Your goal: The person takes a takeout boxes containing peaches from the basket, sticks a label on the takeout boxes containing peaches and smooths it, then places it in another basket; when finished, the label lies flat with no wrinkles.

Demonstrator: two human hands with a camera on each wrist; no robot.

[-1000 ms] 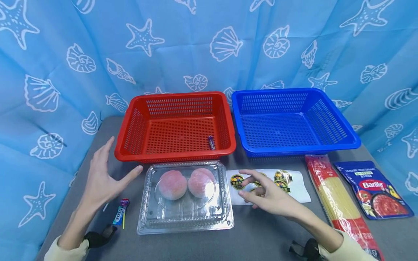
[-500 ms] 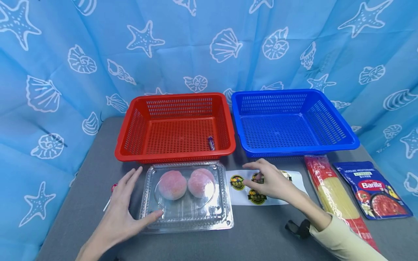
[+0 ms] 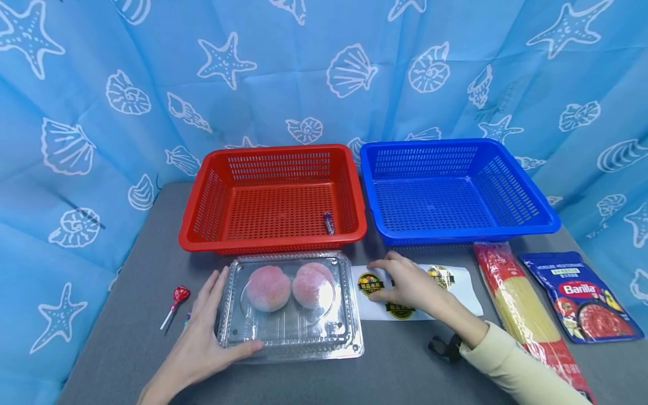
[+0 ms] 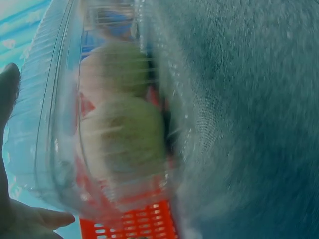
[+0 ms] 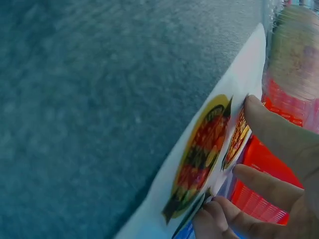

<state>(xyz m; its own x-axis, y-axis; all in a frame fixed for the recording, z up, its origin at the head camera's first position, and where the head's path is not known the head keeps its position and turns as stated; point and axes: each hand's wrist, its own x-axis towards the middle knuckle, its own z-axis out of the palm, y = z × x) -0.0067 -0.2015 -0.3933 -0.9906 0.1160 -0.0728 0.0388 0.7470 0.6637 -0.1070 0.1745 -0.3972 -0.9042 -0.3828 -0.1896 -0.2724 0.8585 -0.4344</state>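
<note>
A clear plastic clamshell box (image 3: pixel 233 292) with two peaches (image 3: pixel 268 288) inside lies in front of the red basket, its lid down. My left hand (image 3: pixel 199 340) is at the box's left side, fingers extended along the edge and thumb over the front left corner. To the right of the box lies a white sheet of round fruit stickers (image 3: pixel 371 283). Over that sheet, my right hand (image 3: pixel 412 286) has thumb and fingertips touching or just above a sticker (image 5: pixel 237 137), spread apart in the right wrist view. The hand covers part of the sheet.
Behind stand a red basket (image 3: pixel 273 246) holding a small purple-wrapped candy (image 3: pixel 328 223), and a blue basket (image 3: pixel 471 232). Spaghetti (image 3: pixel 521 304) and a Barilla sauce pouch (image 3: pixel 582 298) lie at the right. A red lollipop (image 3: pixel 180 294) lies left, another wrapped candy mostly hidden behind the left hand.
My left hand has come from beyond the box's left side in to its left edge and front corner. My right hand has shifted slightly left and lowered onto the sticker sheet.
</note>
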